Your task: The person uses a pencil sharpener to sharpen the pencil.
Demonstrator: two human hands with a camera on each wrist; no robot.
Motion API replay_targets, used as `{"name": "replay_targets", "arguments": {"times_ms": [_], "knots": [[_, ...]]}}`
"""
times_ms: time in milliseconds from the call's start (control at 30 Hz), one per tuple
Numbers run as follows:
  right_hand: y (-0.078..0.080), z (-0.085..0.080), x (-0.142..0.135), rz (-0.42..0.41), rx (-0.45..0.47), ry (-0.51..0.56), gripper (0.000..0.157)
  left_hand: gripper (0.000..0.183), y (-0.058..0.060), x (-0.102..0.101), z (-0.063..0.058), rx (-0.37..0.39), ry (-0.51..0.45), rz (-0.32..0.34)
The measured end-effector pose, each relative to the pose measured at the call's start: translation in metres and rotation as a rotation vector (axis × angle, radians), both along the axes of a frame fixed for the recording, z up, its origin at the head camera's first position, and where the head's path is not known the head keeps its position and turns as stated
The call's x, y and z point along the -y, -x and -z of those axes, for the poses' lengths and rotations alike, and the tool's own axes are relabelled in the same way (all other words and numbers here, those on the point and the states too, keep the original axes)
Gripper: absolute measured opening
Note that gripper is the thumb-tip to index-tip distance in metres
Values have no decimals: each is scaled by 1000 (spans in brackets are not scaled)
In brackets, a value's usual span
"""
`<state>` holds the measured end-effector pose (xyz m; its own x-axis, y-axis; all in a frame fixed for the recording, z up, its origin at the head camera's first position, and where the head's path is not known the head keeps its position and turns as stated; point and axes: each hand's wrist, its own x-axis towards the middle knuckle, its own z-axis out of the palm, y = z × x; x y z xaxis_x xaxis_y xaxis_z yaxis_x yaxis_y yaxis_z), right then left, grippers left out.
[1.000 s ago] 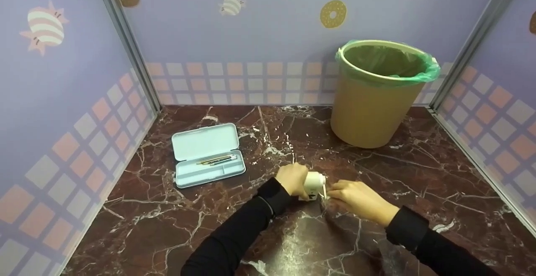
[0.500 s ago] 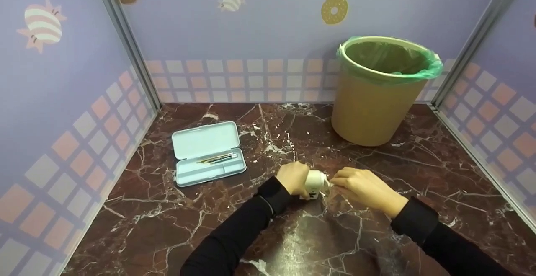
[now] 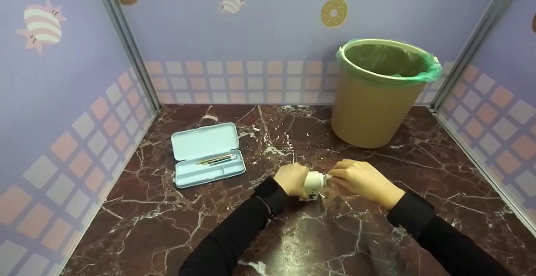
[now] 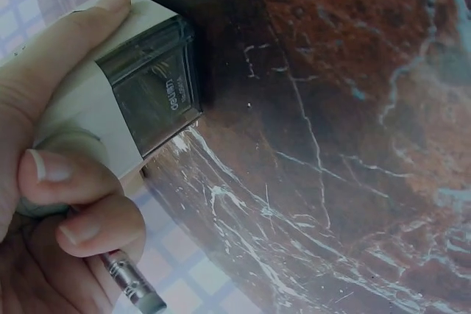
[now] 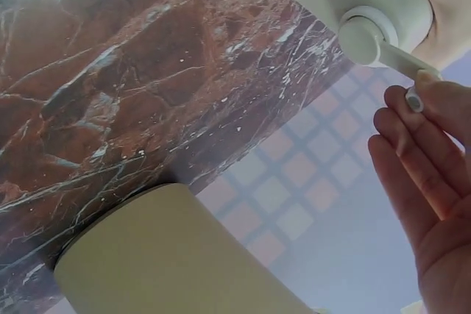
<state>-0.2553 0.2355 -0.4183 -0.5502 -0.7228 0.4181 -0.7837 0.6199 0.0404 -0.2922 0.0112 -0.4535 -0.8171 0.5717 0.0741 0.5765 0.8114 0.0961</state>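
A white hand-crank pencil sharpener (image 3: 314, 182) sits on the dark marbled table. My left hand (image 3: 292, 179) grips its body; in the left wrist view the thumb lies along the top, above a clear shavings drawer (image 4: 156, 82). The ferrule and eraser end of a pencil (image 4: 135, 284) stick out beyond my curled left fingers; the rest of it is hidden. On the other side, my right hand (image 3: 361, 180) pinches the knob (image 5: 414, 101) of the crank arm (image 5: 401, 59) between thumb and index finger, the other fingers extended.
An open light-blue pencil case (image 3: 205, 142) with several pencils (image 3: 217, 159) lies at left. A tan bin (image 3: 372, 112) with a green liner stands at the back right. Small pale bits are scattered behind the sharpener. Patterned walls enclose the table's back and sides.
My right hand has moved up and away from me, swinging the crank arm round from pointing downward. The left hand and the sharpener have stayed in place.
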Motion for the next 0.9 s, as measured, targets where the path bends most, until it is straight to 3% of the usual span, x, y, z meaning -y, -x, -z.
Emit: {"name": "replay_targets", "arguments": {"times_ms": [433,600,633,833,900], "knots": [[12,1,3,66,-63,-6,14,50,2,1,2,15,-12,33],[19,1,7,110,-39,-7,13,48,2,3,0,18,-23,45],[21,2,8,118,-33,-7,12,48,6,3,6,-6,-28,55],[32,10,15,161,-8,-16,5,47,5,3,8,-33,-9,55],[35,15,16,172,6,-25,5,48,1,2,3,-8,4,42]]}}
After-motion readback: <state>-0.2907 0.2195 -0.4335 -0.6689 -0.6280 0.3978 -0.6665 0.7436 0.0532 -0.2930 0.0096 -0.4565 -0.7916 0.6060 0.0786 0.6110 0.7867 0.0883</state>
